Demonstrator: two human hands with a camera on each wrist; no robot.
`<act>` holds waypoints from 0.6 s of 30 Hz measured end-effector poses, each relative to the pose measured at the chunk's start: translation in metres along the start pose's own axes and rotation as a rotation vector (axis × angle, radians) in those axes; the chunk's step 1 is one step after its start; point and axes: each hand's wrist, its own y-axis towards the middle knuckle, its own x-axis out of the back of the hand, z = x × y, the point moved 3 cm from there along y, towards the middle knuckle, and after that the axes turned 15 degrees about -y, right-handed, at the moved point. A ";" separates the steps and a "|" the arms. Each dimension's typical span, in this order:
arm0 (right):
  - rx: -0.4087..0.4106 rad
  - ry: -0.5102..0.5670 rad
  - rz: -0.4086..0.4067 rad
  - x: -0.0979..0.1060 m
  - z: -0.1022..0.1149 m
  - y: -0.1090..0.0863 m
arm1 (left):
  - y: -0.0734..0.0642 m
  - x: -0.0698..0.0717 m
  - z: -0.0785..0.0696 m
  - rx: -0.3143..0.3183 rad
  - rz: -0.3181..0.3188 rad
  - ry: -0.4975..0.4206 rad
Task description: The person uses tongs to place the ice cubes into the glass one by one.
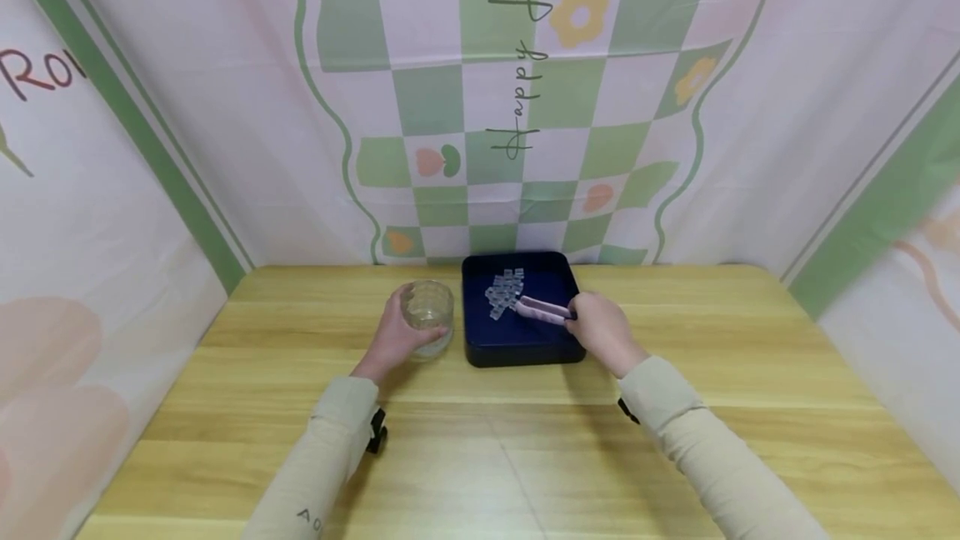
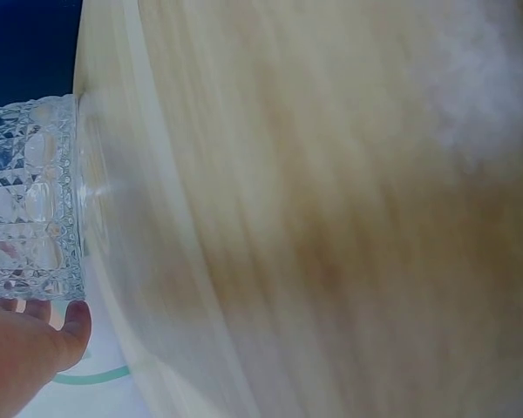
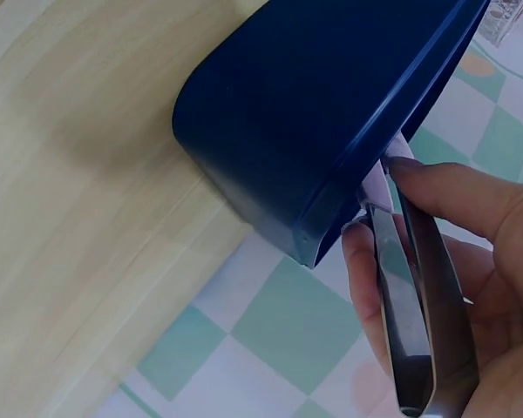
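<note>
While left hand (image 1: 392,335) grips glass (image 1: 432,304) | tongs (image 1: 543,312) extend leftward from right hand (image 1: 602,329)

Clear glass is seen in the tumbler (image 2: 30,200), its wall roughened by a faceted pattern. The tray (image 3: 279,113) is finished smooth, with a soft sheen; whether metal or plastic is used cannot be told. Polished, reflective metal is shown in the tongs (image 3: 449,322), whose pink ends (image 1: 545,312) are given a duller, plastic-like look. The small pieces (image 1: 504,290) are seen as transparent. The surface (image 1: 465,457) is marked by glossy wood grain. Matt, creased cloth is shown in the backdrop (image 1: 491,90) and sleeves (image 1: 318,457).
</note>
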 end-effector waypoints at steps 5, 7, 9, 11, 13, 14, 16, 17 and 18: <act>-0.005 0.013 -0.043 0.003 -0.003 -0.002 | 0.000 0.000 0.000 -0.004 0.000 0.004; -0.008 0.020 -0.069 0.004 -0.004 -0.003 | 0.000 0.000 -0.001 -0.010 -0.004 0.008; -0.010 0.024 -0.093 0.005 -0.005 -0.004 | 0.000 0.000 -0.001 -0.016 -0.007 0.010; -0.006 0.027 -0.125 0.008 -0.004 -0.004 | -0.001 0.000 -0.001 -0.014 -0.009 0.007; -0.006 0.027 -0.153 0.009 -0.004 -0.005 | 0.000 0.000 -0.001 -0.022 -0.011 0.008; -0.008 0.026 -0.163 0.010 -0.004 -0.005 | -0.001 0.000 -0.001 -0.024 -0.012 0.008; -0.011 0.029 -0.188 0.011 -0.003 -0.005 | -0.001 -0.001 -0.001 -0.025 -0.015 0.007; -0.012 0.030 -0.196 0.012 -0.002 -0.005 | -0.001 -0.001 -0.001 -0.028 -0.015 0.007; -0.015 0.032 -0.203 0.013 -0.002 -0.005 | -0.001 -0.002 -0.001 -0.031 -0.014 0.008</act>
